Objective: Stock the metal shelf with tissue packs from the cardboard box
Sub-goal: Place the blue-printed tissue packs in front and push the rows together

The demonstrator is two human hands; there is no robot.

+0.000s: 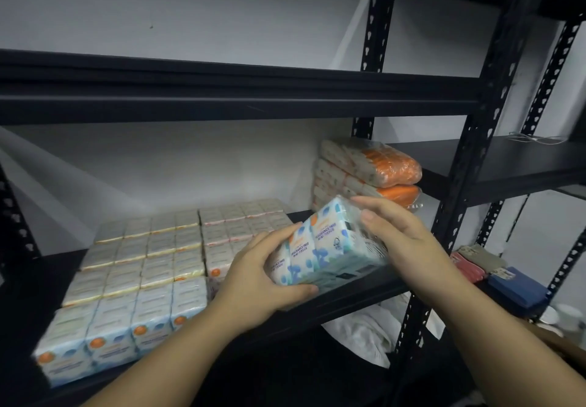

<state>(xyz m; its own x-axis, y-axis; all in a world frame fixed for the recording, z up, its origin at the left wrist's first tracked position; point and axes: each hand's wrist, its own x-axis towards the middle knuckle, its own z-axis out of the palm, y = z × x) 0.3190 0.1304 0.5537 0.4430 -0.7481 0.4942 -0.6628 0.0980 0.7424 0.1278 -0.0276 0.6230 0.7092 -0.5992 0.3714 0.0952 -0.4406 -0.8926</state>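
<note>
Item: tissue pack (pixel 326 248), blue-and-white, wrapped in clear film. I hold it tilted over the front right part of the metal shelf (pixel 364 292), just clear of the board. My left hand (pixel 253 283) grips its near left end, thumb underneath and fingers over the top. My right hand (pixel 402 235) cups the far right end, fingers curled round the corner.

Handling, by my judgement: light, soft, somewhat squashy; the film looks slick (a grip at both ends, as now, should keep it from sliding). Nothing breakable.

Stock already on the shelf: rows of tissue packs (pixel 142 264) laid flat, filling the left and middle, the blue-printed ones nearest. Stacked orange packs (pixel 377 168) stand at the far right corner. The open patch lies in front of them, at the right.

Surface: black board, flat, dark, with a raised front lip. Black slotted uprights (pixel 469 159) frame it; another board runs overhead.

Room: plain pale wall (pixel 190 10) behind. A second rack to the right carries folded cloths (pixel 475 260) and a blue box (pixel 517 289). White cloth (pixel 364 333) lies below. The cardboard box is not in view.
</note>
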